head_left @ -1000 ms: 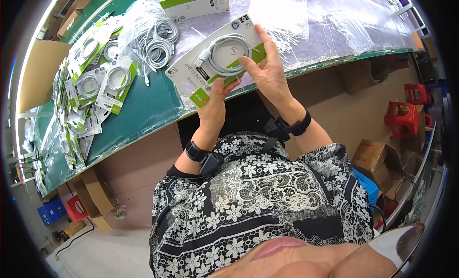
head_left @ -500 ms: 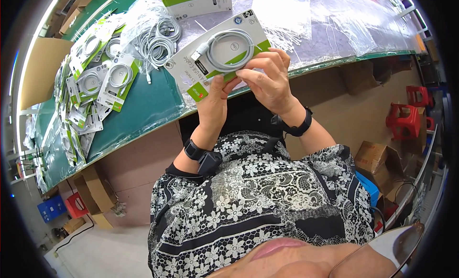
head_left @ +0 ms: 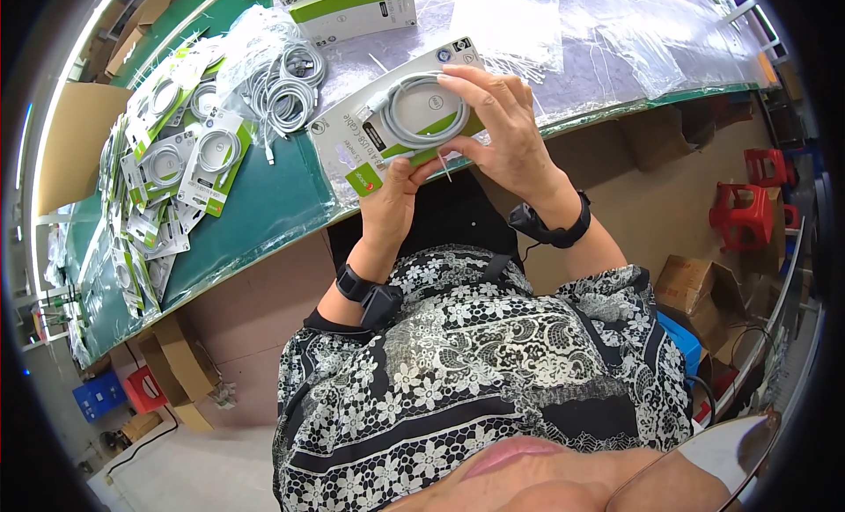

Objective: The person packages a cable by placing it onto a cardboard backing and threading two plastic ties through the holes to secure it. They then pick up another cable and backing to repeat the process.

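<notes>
A white-and-green cardboard packaging card is held tilted above the near edge of the table. On its face lies a coiled light-grey USB cable. My left hand pinches the card's lower edge, its thumb on the front and its other fingers hidden behind. My right hand spans the coil's right side, fingers over the top and thumb at the bottom, closed on the cable. Below that thumb a thin white tie sticks out.
Carded cables are heaped on the green mat at the left. Loose coiled grey cables lie beside them. White-and-green boxes stand at the back. Many thin white ties and clear plastic bags cover the table's right part.
My right hand's fingers have moved up and opened wider, now over the coil's top right instead of its lower right. The card has dropped slightly. The white tie now shows below it.
</notes>
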Available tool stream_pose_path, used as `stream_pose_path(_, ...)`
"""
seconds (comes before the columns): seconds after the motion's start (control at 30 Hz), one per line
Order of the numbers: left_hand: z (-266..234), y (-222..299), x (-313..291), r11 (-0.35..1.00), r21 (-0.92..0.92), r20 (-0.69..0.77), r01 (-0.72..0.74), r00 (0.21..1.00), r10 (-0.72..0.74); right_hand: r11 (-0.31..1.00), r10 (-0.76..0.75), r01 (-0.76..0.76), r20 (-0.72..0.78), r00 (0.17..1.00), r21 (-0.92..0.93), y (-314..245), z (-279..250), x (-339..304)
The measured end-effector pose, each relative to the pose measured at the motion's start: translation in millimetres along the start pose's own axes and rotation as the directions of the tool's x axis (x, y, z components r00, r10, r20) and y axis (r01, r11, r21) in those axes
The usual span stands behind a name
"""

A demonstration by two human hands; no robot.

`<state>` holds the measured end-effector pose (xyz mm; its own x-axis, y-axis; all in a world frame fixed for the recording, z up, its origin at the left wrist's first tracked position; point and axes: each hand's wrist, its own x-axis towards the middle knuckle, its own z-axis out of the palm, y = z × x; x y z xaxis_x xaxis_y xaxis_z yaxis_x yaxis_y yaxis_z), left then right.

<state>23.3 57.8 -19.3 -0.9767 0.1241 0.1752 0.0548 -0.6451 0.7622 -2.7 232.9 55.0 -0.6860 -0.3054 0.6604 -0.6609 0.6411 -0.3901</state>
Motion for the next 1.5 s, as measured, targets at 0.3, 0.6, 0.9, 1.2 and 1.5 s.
stream_pose_path(0.3, 0, 10, 2, 0.999, -0.048, 0.099, -0.017, 0.995, 0.021, 0.998, -0.039, 0.04, -0.031, 0.999, 0.049, 5, -1, -4)
stream_pose_path(0.6, 11, 14, 0, 0.997, -0.066, 0.079, 0.043, 0.996, -0.037, 0.994, -0.036, 0.036, 0.002, 0.999, 0.104, 2, -9, -3)
stream_pose_path(0.9, 8, 14, 0, 0.991, -0.115, -0.024, 0.062, 0.998, -0.065, 0.971, -0.077, 0.083, -0.034, 0.996, 0.225, 12, -6, -10)
stream_pose_path(1.2, 20, 11, -2, 0.998, -0.062, -0.058, 0.023, 0.998, -0.027, 0.998, -0.055, 0.054, 0.069, 0.996, 0.016, -8, -4, -5)
stream_pose_path(1.5, 19, 9, -5, 0.994, -0.101, -0.058, 0.031, 0.998, -0.037, 0.999, -0.038, 0.038, 0.069, 0.997, 0.013, -8, 1, -4)
